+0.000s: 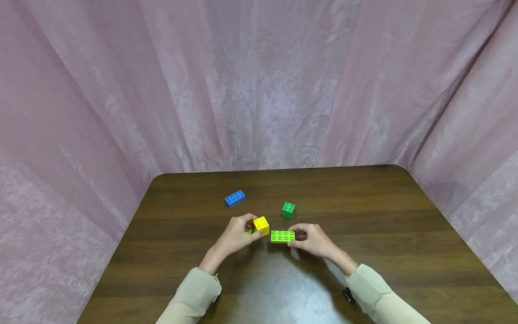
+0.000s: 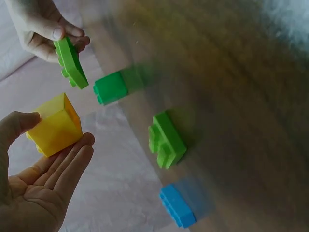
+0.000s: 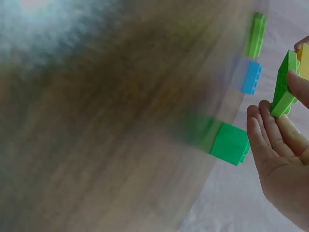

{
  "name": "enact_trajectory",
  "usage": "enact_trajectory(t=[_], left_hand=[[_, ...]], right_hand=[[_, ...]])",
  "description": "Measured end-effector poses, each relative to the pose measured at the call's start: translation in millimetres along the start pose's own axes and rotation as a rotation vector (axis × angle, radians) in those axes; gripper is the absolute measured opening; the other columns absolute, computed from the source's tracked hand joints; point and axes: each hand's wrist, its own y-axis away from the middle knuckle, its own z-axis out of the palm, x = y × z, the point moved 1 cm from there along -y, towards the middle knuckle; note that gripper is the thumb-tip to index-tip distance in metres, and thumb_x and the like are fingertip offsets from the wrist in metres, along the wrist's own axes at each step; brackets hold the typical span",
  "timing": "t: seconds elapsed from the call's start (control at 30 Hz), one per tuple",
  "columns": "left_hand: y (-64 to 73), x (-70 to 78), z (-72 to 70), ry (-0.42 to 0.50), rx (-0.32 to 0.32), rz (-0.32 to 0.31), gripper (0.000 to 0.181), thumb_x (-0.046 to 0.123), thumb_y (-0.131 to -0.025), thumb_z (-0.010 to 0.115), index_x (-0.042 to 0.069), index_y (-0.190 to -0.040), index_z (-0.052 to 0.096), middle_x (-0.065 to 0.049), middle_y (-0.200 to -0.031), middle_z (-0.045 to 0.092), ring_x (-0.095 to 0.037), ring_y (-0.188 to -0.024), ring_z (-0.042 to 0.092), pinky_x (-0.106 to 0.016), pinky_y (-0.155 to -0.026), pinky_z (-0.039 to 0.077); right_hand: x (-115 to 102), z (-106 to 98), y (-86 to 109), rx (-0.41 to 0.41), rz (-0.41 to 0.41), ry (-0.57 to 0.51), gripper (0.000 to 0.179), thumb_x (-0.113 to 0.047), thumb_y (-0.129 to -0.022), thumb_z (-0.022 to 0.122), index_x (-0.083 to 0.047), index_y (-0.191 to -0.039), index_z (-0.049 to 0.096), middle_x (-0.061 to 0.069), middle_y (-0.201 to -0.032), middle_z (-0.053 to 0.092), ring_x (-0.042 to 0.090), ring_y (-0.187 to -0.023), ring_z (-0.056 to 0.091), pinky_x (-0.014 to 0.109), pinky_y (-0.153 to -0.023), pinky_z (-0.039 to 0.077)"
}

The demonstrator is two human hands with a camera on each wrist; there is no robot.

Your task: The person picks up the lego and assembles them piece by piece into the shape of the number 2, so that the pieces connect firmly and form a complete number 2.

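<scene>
My left hand (image 1: 236, 234) pinches a yellow toy brick (image 1: 261, 226) between thumb and fingers, studs facing up in the head view. Its hollow underside shows in the left wrist view, where the brick is held above the table. In my right hand (image 1: 313, 241) is a long light-green brick (image 1: 283, 236), gripped by its right end with two rows of studs on top. The two held bricks are close side by side with a small gap between them. Another light-green brick (image 2: 167, 140) lies on the table, mostly hidden behind the left hand in the head view.
On the brown wooden table (image 1: 364, 202) a blue brick (image 1: 235, 198) lies beyond the left hand. A dark-green brick (image 1: 288, 210) stands beyond the held pair. Pink curtains (image 1: 275, 81) hang behind the table and along both sides.
</scene>
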Motion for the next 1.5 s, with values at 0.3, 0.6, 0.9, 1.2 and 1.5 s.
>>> enact_trajectory(t=[0.3,0.6,0.9,1.2,1.5], left_hand=[[2.6,-1.8,14.1,-0.043,-0.079,0.025,0.029,0.009,-0.083,0.071,-0.003,-0.108,0.063,-0.014,-0.103,0.069,-0.023,-0.092,0.067,-0.039,-0.081,0.057],[4.9,-7.6,24.7,-0.084,-0.167,0.010,0.031,0.010,-0.083,0.070,-0.004,-0.110,0.061,-0.013,-0.100,0.069,-0.018,-0.086,0.063,-0.031,-0.078,0.055],[5.7,-12.0,28.6,-0.089,-0.211,0.006,0.031,0.008,-0.083,0.070,-0.004,-0.109,0.060,-0.011,-0.093,0.066,-0.012,-0.078,0.057,-0.021,-0.069,0.049],[8.9,-11.9,31.7,-0.054,-0.246,0.012,0.032,0.007,-0.083,0.069,-0.006,-0.111,0.060,-0.015,-0.098,0.069,-0.016,-0.085,0.064,-0.030,-0.076,0.056],[7.8,-10.5,37.9,-0.034,-0.264,0.021,0.031,0.006,-0.083,0.069,-0.006,-0.110,0.059,-0.016,-0.100,0.069,-0.019,-0.088,0.065,-0.035,-0.078,0.057]], right_hand=[[3.0,8.8,4.9,-0.053,-0.016,0.051,0.031,-0.016,-0.081,0.078,0.000,-0.106,0.069,0.012,-0.096,0.072,0.014,-0.085,0.068,0.019,-0.071,0.053],[5.5,14.3,8.1,-0.059,-0.031,0.082,0.030,-0.014,-0.081,0.078,0.002,-0.105,0.068,0.011,-0.093,0.071,0.010,-0.080,0.066,0.017,-0.067,0.051],[6.0,14.6,5.5,-0.051,-0.085,0.133,0.029,-0.011,-0.077,0.081,0.002,-0.101,0.069,0.008,-0.089,0.069,0.013,-0.078,0.065,0.019,-0.068,0.052],[5.7,15.8,6.2,-0.039,-0.126,0.198,0.028,-0.013,-0.074,0.083,-0.001,-0.096,0.070,0.005,-0.084,0.064,0.011,-0.075,0.059,0.019,-0.066,0.049],[6.0,17.1,9.2,-0.043,-0.121,0.197,0.027,-0.013,-0.070,0.085,-0.002,-0.090,0.069,0.005,-0.079,0.059,0.008,-0.071,0.050,0.017,-0.062,0.041]])
